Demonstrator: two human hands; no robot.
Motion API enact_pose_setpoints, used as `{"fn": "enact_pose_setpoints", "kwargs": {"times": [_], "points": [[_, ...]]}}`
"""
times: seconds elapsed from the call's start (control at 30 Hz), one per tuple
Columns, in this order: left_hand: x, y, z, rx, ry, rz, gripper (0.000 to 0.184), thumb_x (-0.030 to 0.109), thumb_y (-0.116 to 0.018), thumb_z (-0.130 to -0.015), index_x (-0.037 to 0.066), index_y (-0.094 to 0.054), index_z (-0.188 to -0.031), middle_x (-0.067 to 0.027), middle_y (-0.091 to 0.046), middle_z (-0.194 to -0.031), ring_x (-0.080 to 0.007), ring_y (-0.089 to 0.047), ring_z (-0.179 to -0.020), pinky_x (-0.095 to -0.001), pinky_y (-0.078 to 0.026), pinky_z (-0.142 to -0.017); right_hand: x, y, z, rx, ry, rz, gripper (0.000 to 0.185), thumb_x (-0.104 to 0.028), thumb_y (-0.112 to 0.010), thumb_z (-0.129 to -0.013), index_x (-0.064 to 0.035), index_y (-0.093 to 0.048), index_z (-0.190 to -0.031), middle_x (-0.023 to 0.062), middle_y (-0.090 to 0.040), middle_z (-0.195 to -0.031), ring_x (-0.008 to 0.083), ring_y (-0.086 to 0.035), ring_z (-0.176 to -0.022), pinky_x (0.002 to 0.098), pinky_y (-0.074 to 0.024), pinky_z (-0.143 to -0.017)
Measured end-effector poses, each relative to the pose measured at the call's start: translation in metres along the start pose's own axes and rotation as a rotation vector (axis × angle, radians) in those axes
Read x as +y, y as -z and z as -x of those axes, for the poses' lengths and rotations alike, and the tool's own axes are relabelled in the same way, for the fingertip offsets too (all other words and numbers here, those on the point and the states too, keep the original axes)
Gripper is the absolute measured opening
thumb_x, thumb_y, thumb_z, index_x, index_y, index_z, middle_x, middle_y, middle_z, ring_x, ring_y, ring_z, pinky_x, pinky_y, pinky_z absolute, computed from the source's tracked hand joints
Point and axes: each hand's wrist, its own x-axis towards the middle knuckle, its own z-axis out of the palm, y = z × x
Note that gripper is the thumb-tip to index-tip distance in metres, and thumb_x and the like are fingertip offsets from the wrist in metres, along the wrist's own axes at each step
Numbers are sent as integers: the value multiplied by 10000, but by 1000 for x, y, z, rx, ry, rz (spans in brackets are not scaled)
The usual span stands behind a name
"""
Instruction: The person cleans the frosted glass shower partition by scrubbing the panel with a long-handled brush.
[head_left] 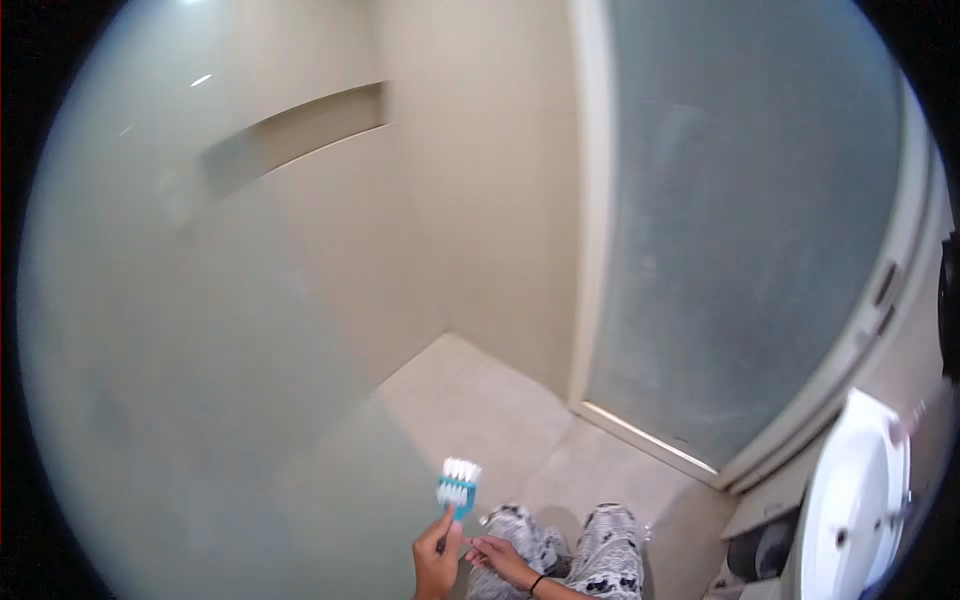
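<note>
Because I hold the turquoise-and-white brush (458,487) low down, with its white bristles pointing up and away from me, most of its head stands free above my left hand (435,556), where the thumb and fingers are pinching it near its lower part. My right hand (499,560), with a dark band (538,582) at the wrist, comes in just beside the left, its fingers curled and bunched towards the thumb; I cannot tell whether they pinch something small or only each other. The brush is in front of my patterned trousers (610,556), over the pale floor (480,390), near the edge of the hazy panel (210,420) on my left. With so short a grip, I judge that a knock on the bristle end could twist the brush in my fingers, and wet or soapy skin, if it is so, would make it slip and drop to the floor. A careless swing left could bump the head on the panel, since that edge lies near. The white basin (845,500) on my right is well apart, so catching its rim seems the lesser risk, unless I turned sharply with an elbow out
</note>
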Motion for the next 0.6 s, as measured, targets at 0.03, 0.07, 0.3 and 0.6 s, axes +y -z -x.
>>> {"fn": "enact_pose_setpoints", "kwargs": {"times": [0.03,0.07,0.3,0.6], "points": [[9,-20,-3,-80,63,27,328,117,-531,-979,11,-597,-1282,-17,-549,-822,-92,-498,-641,-243,-413,-537,-16,19,5,36,30,-38,394,-363,-419,-1042,-77,-593,-1250,15,-650,-936,74,-588,-825,224,-486,-730],[15,-35,-4,-151,127,53,323,144,-507,-994,10,-606,-1270,-30,-559,-905,-106,-525,-695,-237,-429,-570,-38,31,10,89,60,-72,427,-387,-387,-1047,-74,-585,-1261,24,-653,-967,93,-603,-883,250,-492,-762],[21,-180,-97,-554,-131,124,318,201,-478,-1010,5,-632,-1207,-71,-546,-1040,-143,-563,-860,-246,-468,-687,-180,128,38,179,403,-69,465,-324,-406,-1047,-35,-364,-1408,90,-512,-1271,177,-513,-1194,349,-454,-988],[101,-296,-134,-671,369,461,340,357,-429,-1037,83,-617,-1108,11,-594,-942,-80,-529,-777,-213,-445,-712,-282,207,83,544,449,369,347,-137,-601,-962,3,-491,-1259,104,-602,-1016,147,-612,-817,285,-506,-702]]}}
